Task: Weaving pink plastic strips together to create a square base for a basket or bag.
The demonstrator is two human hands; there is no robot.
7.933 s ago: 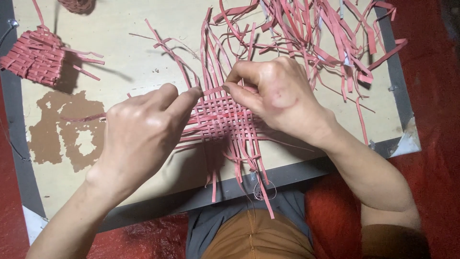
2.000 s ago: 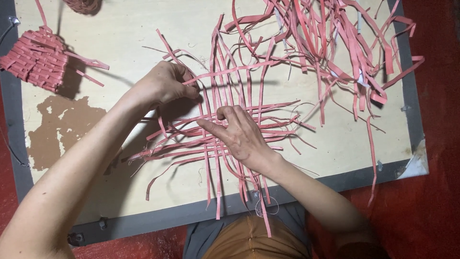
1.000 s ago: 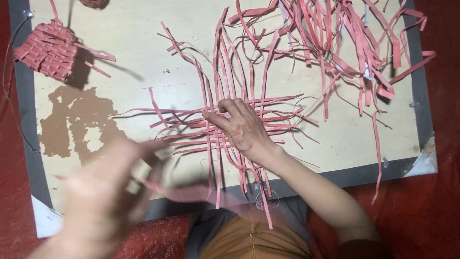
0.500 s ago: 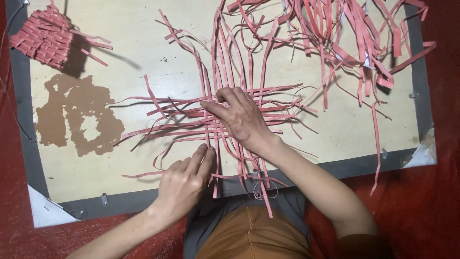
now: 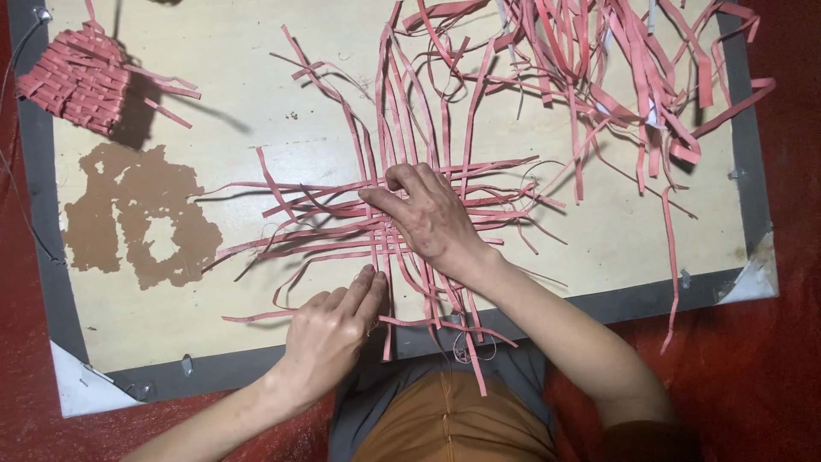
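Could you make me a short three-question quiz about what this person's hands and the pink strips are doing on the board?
1. True or false: the right hand lies flat on the crossed pink strips.
2. Where are the left hand's fingertips? A) on the finished woven piece B) at the strips near the board's near edge C) in the loose pile
3. Which corner of the board holds the finished woven piece?

Key: 1 true; 2 B; 3 the far left corner.

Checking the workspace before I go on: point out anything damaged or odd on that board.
The board has a brown patch at its left where the pale surface has peeled away. Loose pink strips lie tangled at top right. The right hand presses the crossed strips.
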